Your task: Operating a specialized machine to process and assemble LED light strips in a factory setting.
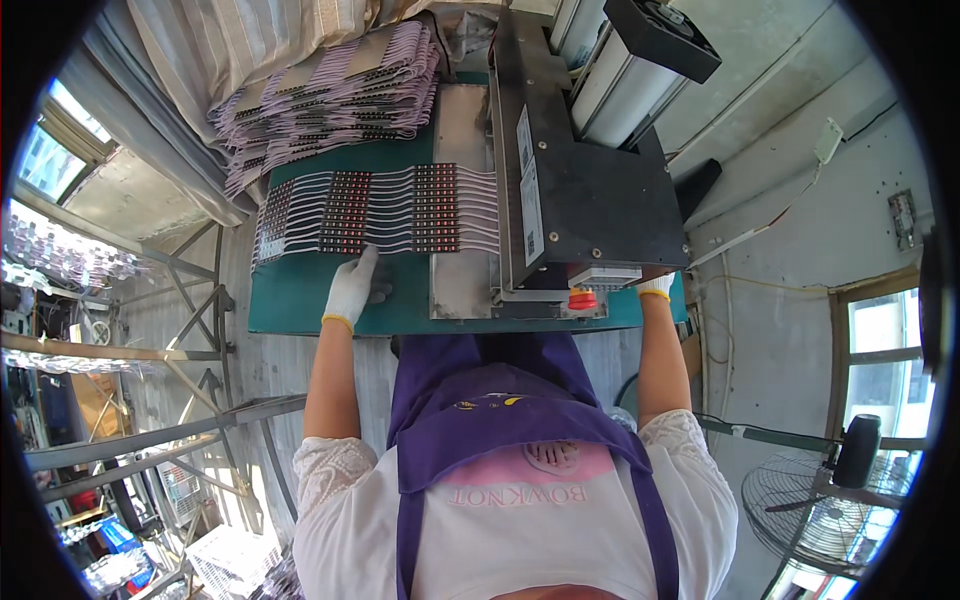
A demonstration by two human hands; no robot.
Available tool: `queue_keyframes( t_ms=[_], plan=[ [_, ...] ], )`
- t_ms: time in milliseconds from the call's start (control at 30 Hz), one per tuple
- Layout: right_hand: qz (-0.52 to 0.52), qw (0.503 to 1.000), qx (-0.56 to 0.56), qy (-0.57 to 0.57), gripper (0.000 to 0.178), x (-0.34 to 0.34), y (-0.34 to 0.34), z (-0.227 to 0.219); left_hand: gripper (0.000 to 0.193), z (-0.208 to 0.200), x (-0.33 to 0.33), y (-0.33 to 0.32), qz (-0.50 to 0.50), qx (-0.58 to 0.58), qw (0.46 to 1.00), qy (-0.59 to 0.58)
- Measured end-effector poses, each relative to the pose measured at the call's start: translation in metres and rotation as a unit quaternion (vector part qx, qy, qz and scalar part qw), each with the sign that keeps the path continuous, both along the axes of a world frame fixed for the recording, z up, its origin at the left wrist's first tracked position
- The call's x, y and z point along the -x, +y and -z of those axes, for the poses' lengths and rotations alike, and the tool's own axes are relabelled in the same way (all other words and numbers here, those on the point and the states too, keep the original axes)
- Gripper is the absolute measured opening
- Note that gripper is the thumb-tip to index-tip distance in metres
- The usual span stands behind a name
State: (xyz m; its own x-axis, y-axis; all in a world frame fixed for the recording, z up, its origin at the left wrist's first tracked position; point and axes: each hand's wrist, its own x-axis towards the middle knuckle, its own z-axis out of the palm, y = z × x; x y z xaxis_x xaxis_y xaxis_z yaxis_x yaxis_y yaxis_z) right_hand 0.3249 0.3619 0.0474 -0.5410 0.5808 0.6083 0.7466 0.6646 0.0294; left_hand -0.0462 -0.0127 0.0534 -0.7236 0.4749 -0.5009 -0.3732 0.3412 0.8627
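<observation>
A flat sheet of small black circuit modules (346,215), joined in rows by pale pinkish wires, lies across the green table. Its right end runs under the black press-like machine (600,190). At the sheet's near edge is my left hand (350,290) in a white glove, one finger stretched out to the modules and the others apart from it, with nothing seen in it. My right hand (657,286), also gloved, is at the machine's near right corner. The machine hides most of it, its fingers included. Close by it sits a red button (582,299).
Folded sheets of wired modules (330,95) are piled at the table's far left, against a striped curtain (220,50). A metal plate (460,285) lies on the green tabletop (290,300). Metal racking (215,350) stands left, a wire fan (820,505) at lower right.
</observation>
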Motion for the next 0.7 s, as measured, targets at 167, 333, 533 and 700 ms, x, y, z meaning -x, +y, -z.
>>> queue_keyframes(
  t_ms=[167,333,533,700],
  plan=[
    [-0.015,0.993,0.077,0.087,0.016,-0.023,0.023,0.047,0.058,-0.043,-0.062,0.022,0.209,0.094,0.846,0.481],
    [-0.121,0.898,0.339,0.254,0.030,-0.026,0.030,0.064,0.112,-0.028,-0.078,0.048,0.412,0.114,0.709,0.561],
    [-0.129,0.963,0.221,-0.090,0.047,-0.027,-0.093,-0.016,0.120,-0.038,-0.072,0.043,0.495,0.154,0.633,0.574],
    [-0.021,0.925,0.340,-0.168,0.033,0.002,-0.124,-0.043,0.119,-0.040,-0.071,0.039,0.491,0.157,0.647,0.562]
  ],
)
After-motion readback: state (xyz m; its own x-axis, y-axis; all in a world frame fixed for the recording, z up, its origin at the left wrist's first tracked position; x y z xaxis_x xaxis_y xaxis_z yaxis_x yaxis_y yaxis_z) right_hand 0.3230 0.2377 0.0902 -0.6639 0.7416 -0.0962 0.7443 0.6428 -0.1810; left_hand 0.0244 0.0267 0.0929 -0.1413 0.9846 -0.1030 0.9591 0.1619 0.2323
